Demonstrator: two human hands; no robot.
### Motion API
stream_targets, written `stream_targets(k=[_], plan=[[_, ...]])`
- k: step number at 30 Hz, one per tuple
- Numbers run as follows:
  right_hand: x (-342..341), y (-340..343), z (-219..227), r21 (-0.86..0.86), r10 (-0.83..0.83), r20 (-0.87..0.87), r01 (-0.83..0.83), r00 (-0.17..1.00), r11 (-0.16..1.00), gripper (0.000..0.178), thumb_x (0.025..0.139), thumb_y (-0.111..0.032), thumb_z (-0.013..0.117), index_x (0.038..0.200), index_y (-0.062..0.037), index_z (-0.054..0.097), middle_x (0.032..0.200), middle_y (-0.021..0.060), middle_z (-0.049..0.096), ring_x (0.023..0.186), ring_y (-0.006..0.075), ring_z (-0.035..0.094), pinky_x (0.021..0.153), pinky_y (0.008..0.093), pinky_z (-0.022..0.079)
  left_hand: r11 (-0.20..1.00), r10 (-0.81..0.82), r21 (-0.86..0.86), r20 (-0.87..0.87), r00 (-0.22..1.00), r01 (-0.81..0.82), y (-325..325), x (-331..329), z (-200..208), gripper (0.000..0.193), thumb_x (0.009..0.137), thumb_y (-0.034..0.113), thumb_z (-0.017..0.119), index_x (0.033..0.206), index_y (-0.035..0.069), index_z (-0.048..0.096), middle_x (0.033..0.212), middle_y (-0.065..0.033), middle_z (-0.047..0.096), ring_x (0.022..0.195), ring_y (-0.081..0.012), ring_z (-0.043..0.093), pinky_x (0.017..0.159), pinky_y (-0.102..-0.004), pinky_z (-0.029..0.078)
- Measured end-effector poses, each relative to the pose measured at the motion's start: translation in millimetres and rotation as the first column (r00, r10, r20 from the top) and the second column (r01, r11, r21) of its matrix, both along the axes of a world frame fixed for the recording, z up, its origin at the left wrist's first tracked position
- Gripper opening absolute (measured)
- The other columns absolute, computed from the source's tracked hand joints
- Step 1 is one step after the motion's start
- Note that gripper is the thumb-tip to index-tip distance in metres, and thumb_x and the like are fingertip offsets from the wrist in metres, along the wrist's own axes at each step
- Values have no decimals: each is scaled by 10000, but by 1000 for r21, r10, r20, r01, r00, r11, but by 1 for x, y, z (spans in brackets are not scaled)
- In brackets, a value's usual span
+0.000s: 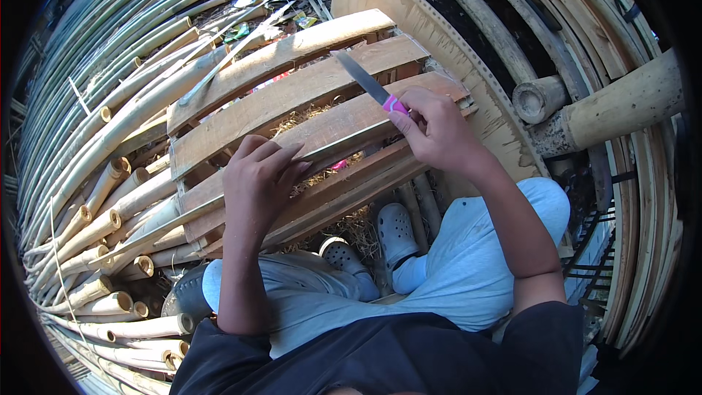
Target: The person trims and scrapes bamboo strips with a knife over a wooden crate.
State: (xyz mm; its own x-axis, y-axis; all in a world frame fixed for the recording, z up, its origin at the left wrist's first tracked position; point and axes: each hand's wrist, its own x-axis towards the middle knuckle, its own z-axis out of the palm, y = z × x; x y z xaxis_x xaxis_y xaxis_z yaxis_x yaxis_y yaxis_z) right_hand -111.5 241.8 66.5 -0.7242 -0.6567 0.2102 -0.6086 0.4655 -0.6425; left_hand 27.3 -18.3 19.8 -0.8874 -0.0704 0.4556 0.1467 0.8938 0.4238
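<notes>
My right hand (437, 124) is closed round the pink handle of a knife (365, 79). Its bare blade points up and to the left above the slatted wooden crate (256, 128). A long, thin strip of bamboo (164, 228) runs slantwise along the crate's near side, from the lower left up toward my right hand. Bent fingers of my left hand (252, 179) are closed on this strip at the near edge of the crate; the fingertips are partly hidden. Whether my right hand also touches the strip, I cannot tell. Wood shavings (303, 117) show between the slats.
Several bamboo poles (110, 227) lie stacked on the left. A curved plywood sheet (497, 113) stands behind the crate, and a thick bamboo pole (621, 106) crosses at the right. Long wooden slats (636, 249) line the right side. My clogs (396, 230) are under the crate's near side.
</notes>
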Motion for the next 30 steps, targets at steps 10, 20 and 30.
stream_targets(k=[10, 20, 30], plan=[[-19, 33, 1, 36, -282, -109, 288, 953, 957, 172, 997, -66, 621, 1136, 31, 655, 1020, 240, 698, 964, 390, 704, 863, 465, 536, 982, -74, 184, 110, 991, 53, -15, 2, -2, 128, 823, 46, 818, 934, 18, 761, 863, -100, 710, 788, -267, 726, 705, -348, 565], [-36, 38, -25, 62, -383, -30, 384, 923, 921, 177, 985, -90, 668, 1129, 10, 651, 986, 230, 714, 944, 407, 715, 838, 464, 551, 976, -74, 204, 16, 997, 69, -9, -6, -17, 134, 830, 45, 831, 946, 19, 770, 909, -106, 734, 788, -251, 726, 694, -349, 574], [-25, 13, -40, -55, -375, -130, 371, 918, 927, 104, 964, -73, 694, 974, 24, 655, 865, 209, 691, 820, 406, 696, 743, 459, 531, 990, -66, 126, -2, 998, 66, -4, -12, -23, 124, 860, 137, 819, 945, 57, 776, 848, -82, 718, 790, -273, 686, 693, -391, 546]])
